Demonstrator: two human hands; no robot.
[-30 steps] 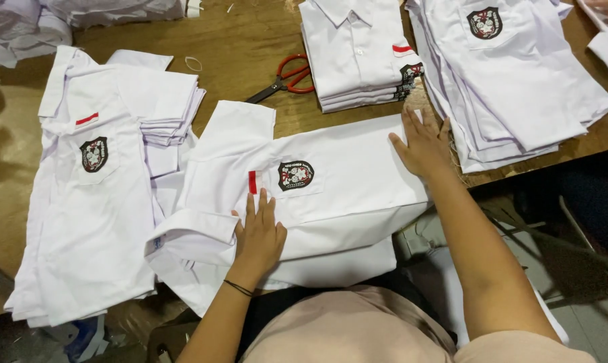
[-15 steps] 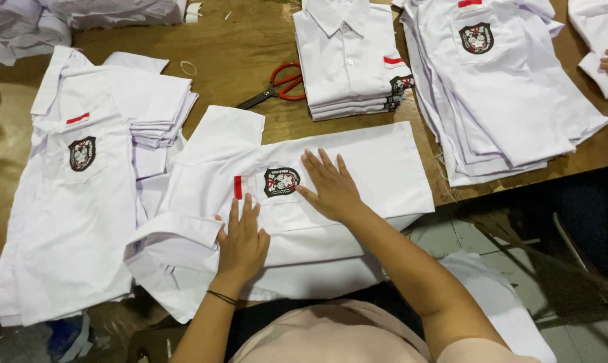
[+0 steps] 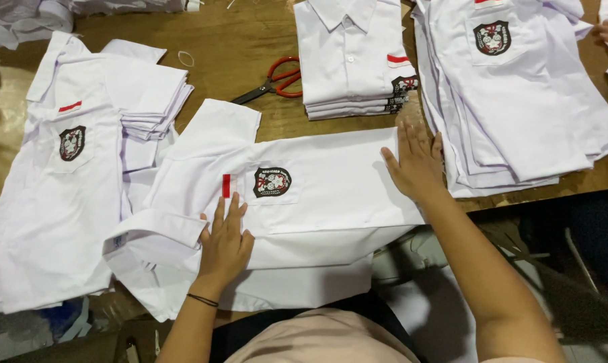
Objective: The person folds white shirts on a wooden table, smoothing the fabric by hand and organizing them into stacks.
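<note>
The wooden table (image 3: 250,40) is largely covered by white shirts. A loose stack of shirts (image 3: 533,101) at the right is cut off by the frame's top edge. The white shirt (image 3: 331,195) is laid across the near edge, its hem hidden below. The left hand (image 3: 224,247) is pressed flat near the badge, the right hand (image 3: 417,161) spread flat at its far end. Red scissors (image 3: 277,77) are seen behind.

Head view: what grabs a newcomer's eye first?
The white shirt lying across the table centre, both hands flat on it: left hand near the collar, right hand at its far end. Red-handled scissors lie behind it, beside a folded shirt stack.
</note>
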